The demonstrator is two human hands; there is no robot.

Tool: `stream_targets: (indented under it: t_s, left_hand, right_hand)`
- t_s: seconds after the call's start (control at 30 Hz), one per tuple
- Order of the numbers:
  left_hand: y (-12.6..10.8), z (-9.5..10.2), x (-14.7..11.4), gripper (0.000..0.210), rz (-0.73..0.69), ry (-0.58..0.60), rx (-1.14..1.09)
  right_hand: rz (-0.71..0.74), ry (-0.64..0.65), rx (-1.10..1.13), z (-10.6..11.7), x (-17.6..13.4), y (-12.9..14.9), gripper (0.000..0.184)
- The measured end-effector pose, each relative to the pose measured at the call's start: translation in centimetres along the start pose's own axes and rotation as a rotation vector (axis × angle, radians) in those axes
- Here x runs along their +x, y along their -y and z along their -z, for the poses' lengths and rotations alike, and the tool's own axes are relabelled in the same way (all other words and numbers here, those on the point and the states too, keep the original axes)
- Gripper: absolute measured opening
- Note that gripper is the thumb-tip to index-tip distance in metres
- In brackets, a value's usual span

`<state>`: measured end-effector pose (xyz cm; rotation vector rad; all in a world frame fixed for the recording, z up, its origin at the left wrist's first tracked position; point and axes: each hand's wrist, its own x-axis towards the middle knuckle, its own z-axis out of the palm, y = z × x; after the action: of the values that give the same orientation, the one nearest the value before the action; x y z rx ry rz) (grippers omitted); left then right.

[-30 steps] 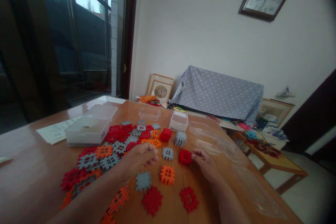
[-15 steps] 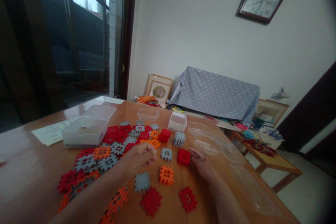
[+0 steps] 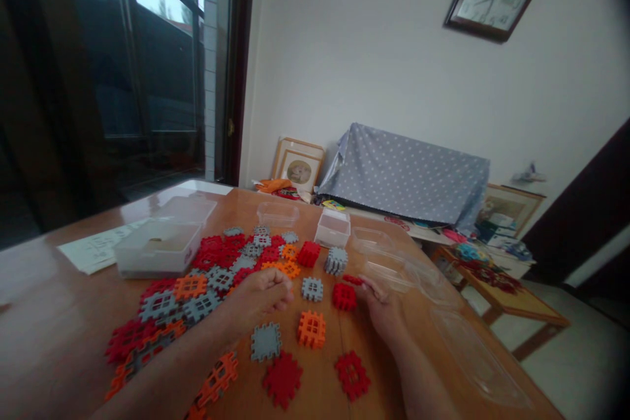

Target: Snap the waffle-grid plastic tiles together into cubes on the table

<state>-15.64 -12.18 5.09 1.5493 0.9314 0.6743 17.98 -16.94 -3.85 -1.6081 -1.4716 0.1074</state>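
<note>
My right hand (image 3: 382, 308) pinches a red interlocking square tile (image 3: 352, 280) by its edge, tilted just above a red stack of tiles (image 3: 344, 296). My left hand (image 3: 268, 290) is curled closed over the table, beside the loose pile; anything inside its fingers is hidden. Between the hands lies a grey window tile (image 3: 312, 289). Closer to me are an orange stack (image 3: 312, 329), a solid grey tile (image 3: 266, 342), a solid red tile (image 3: 282, 379) and a red window tile (image 3: 352, 375). Farther back stand another red stack (image 3: 309, 254) and a grey stack (image 3: 336, 261).
A mixed pile of red, grey and orange tiles (image 3: 216, 279) spreads to the left. Behind it sits an open clear box (image 3: 160, 252) beside paper sheets (image 3: 91, 249). A small white container (image 3: 333, 228) stands at the back, and several clear plastic trays (image 3: 388, 272) line the right edge.
My right hand, earlier beside the red stack, now holds a red tile tilted up above it. My left hand has stayed in place.
</note>
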Motion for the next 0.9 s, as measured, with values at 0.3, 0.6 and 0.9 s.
stream_targets:
  t_s: [0.3, 0.6, 0.9]
  left_hand:
    - [-0.7, -0.3, -0.3, 0.029, 0.030, -0.020, -0.013]
    - [-0.8, -0.4, -0.3, 0.030, 0.022, -0.022, -0.008]
    - [-1.2, -0.5, -0.6, 0.035, 0.032, -0.032, 0.016]
  right_hand:
    - [0.131, 0.076, -0.010, 1.4, -1.0, 3.3, 0.033]
    - [0.063, 0.253, 0.018, 2.0, -1.2, 4.0, 0.028]
    - [-0.078, 0.179, 0.025, 2.3, -1.4, 3.1, 0.044]
